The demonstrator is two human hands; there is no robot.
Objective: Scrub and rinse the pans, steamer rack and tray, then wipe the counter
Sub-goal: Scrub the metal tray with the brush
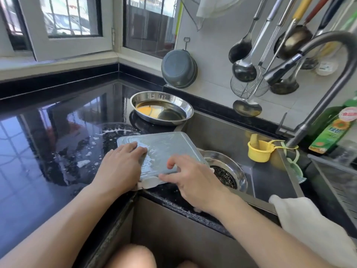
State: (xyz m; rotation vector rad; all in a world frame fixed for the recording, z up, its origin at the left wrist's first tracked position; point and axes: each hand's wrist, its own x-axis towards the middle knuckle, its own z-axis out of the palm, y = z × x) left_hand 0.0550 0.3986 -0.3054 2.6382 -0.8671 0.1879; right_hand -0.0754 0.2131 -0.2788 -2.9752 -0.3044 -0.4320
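A pale grey-blue plastic tray lies flat, wet and soapy, on the black counter, its right end jutting over the sink. My left hand presses on the tray's left part with fingers laid flat; a bit of whitish cloth shows under its palm. My right hand holds the tray's near edge, thumb along the rim and fingers curled on top. A round steel pan with yellow-brown liquid stands on the counter behind the tray.
Suds dot the wet counter. The sink holds a drain strainer and a yellow cup. A faucet arches over it, beside a green soap bottle. A white cloth drapes the sink's edge. Ladles hang on the wall.
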